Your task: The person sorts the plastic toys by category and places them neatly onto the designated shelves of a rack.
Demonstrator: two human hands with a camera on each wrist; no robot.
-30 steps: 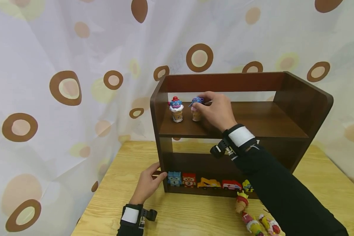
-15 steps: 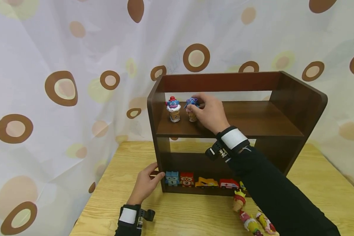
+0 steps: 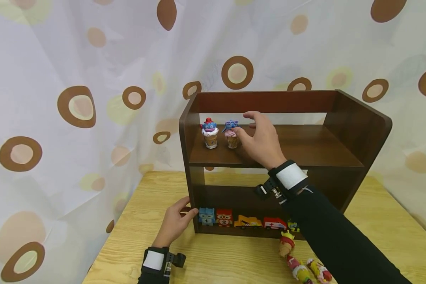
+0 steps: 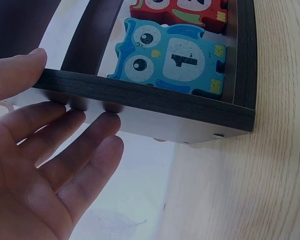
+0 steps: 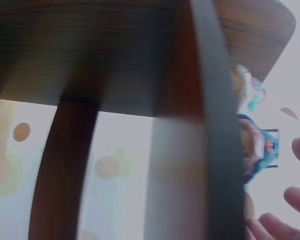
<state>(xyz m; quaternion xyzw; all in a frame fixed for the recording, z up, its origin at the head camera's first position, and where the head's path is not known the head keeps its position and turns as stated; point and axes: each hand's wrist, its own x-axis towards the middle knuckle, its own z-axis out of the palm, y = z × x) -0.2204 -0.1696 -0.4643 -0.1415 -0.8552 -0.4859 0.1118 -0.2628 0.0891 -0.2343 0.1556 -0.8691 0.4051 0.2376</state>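
On the upper shelf of the dark brown shelf unit (image 3: pixel 305 138) stand two ice-cream-cone figurines. The left figurine (image 3: pixel 210 134) wears a red hat. Its neighbour, a blue-headed figurine with glasses (image 3: pixel 231 136), is upright on a pink-topped cone. My right hand (image 3: pixel 264 140) is just right of it, thumb near its head, fingers spread apart. In the right wrist view a gap shows between my fingertips (image 5: pixel 297 200) and that figurine (image 5: pixel 262 147). My left hand (image 3: pixel 174 223) holds the unit's left side panel (image 4: pixel 140 100), thumb on the front edge and fingers against the outer face.
The lower shelf holds a blue owl block (image 3: pixel 207 216), a red owl block (image 3: pixel 224 217), a yellow toy truck (image 3: pixel 247 221), a toy ambulance (image 3: pixel 275 223) and a partly hidden yellow-green toy (image 3: pixel 292 226). Several more figurines (image 3: pixel 299 270) lie on the wooden table (image 3: pixel 234 256) in front.
My right hand has let go of the blue-headed figurine and drawn slightly right, fingers parting. The figurine stands a little nearer the red-hatted one. My left hand keeps its place on the panel.
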